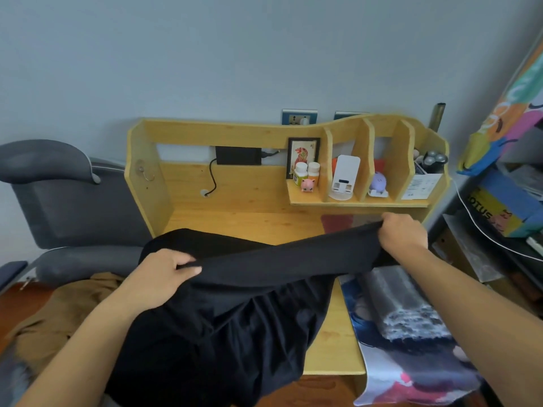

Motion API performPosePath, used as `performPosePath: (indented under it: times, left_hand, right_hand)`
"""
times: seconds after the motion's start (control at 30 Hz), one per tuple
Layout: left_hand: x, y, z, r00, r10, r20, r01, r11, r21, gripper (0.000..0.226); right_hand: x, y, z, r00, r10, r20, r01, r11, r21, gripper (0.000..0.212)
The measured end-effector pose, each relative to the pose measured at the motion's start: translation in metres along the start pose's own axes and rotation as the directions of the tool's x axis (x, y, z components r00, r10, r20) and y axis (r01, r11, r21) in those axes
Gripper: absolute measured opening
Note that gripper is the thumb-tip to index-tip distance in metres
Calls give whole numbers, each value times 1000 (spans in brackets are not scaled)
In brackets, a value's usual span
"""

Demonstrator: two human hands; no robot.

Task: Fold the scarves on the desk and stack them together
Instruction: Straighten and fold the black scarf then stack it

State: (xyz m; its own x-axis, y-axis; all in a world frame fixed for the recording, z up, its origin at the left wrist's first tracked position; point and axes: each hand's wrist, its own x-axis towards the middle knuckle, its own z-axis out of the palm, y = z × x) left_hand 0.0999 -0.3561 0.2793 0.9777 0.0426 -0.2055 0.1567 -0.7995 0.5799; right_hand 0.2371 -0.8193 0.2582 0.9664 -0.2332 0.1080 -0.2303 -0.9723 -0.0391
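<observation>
My left hand (pixel 164 274) and right hand (pixel 402 230) each grip an end of the black scarf (pixel 235 318), stretching its top edge above the wooden desk (pixel 249 221), while a printed scarf (pixel 411 333) lies at the right.

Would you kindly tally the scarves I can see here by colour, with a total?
Black scarf, held by both hands (left, right): 1
Brown scarf, left of the desk: 1
Blue-grey printed scarf, on the right: 1
Total: 3
</observation>
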Motion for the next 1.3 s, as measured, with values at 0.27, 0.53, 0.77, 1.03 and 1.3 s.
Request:
performPosePath:
  times: [0.27,0.53,0.77,1.03,1.3]
  left_hand:
    - [-13,81,49,990,127,64,-121,989,-85,92]
    - [-4,75,59,977,184,-107,-198,969,-145,17]
    - [-21,45,38,960,209,187,-200,978,-68,32]
    - [-33,59,73,960,108,260,-150,978,146,57]
    - [-27,55,37,995,80,-52,-80,997,2,53]
  right_hand:
    - [-98,-108,-47,779,-627,-10,601,741,300,17]
    - [-111,-119,-64,624,-780,-43,661,499,560,22]
    - [-66,-42,-21,761,-493,422,583,804,-113,21]
    - [-24,-20,-37,928,-153,340,283,882,-375,24]
    - [-20,-15,-61,969,-178,-170,193,978,80,42]
